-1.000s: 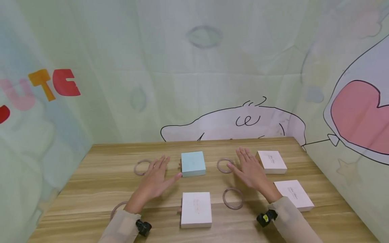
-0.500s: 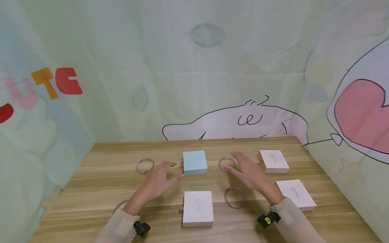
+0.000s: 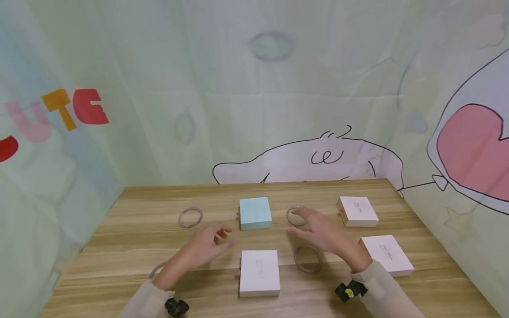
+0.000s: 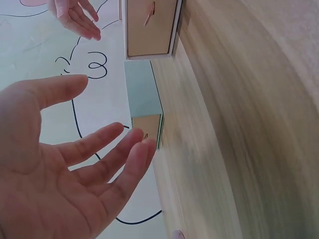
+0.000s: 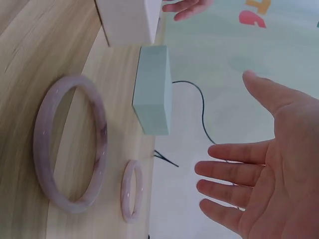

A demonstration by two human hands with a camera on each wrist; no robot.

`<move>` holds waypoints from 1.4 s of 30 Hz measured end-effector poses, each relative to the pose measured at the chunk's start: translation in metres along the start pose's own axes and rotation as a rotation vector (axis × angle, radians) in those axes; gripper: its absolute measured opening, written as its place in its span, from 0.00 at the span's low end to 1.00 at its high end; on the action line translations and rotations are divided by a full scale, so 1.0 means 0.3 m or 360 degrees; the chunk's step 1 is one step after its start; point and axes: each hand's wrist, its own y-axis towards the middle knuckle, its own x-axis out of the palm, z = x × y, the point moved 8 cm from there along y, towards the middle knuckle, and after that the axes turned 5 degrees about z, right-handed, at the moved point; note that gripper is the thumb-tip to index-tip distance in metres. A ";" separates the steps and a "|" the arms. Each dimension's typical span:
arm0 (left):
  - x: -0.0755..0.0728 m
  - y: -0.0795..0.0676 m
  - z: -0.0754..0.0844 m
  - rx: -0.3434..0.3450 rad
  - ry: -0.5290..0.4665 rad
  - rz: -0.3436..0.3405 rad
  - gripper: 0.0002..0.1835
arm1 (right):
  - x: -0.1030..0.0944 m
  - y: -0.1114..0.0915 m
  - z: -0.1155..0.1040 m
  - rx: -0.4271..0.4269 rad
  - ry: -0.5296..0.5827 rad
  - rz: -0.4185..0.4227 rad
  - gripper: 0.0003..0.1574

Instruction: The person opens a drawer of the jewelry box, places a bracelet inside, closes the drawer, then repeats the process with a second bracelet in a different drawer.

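Note:
My left hand point(image 3: 204, 245) hovers over the table's left half, fingers loosely bent, holding nothing. Beyond it lies a pale purple bangle point(image 3: 190, 217); another bangle point(image 3: 158, 268) is partly hidden by the left wrist. A light blue box point(image 3: 255, 213) sits between the hands at the back, and a white box point(image 3: 259, 273) nearer the front. My right hand point(image 3: 324, 229) hangs above the table with relaxed fingers and an empty palm, as the right wrist view confirms. Its fingers overlap a back bangle point(image 3: 293, 219) in the head view. A nearer bangle point(image 5: 70, 144) lies below it.
On the right stand two more white boxes, one at the back point(image 3: 358, 211) and one nearer point(image 3: 386, 255), close to the right forearm. Small tabs point(image 4: 149, 13) stick out of some box sides. A printed curtain point(image 3: 171, 132) closes off the wooden table point(image 3: 135, 229) behind.
Both hands have drawn slightly back toward the person, and their fingers have gone from straight to more bent. The boxes and bangles have stayed in place; the view has shifted slightly.

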 end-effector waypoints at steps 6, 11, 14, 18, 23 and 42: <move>0.018 -0.026 0.014 0.0088 -0.0191 -0.0143 0.19 | 0.017 -0.009 -0.060 -0.0122 0.0051 -0.0078 0.46; 0.044 -0.036 0.018 0.0160 -0.0326 -0.0250 0.17 | 0.042 -0.018 -0.110 -0.0194 0.0050 -0.0151 0.45; 0.054 -0.041 0.020 0.0188 -0.0343 -0.0294 0.17 | 0.060 -0.023 -0.133 -0.0221 0.0036 -0.0202 0.46; 0.062 -0.054 0.021 0.0194 -0.0359 -0.0341 0.17 | 0.084 -0.028 -0.160 -0.0312 0.0017 -0.0248 0.48; 0.074 -0.069 0.019 0.0132 -0.0414 -0.0394 0.15 | 0.113 -0.035 -0.188 -0.0377 0.0014 -0.0296 0.49; 0.134 -0.106 0.020 0.0025 -0.0592 -0.0472 0.07 | 0.227 -0.060 -0.286 -0.0688 -0.0252 -0.0258 0.63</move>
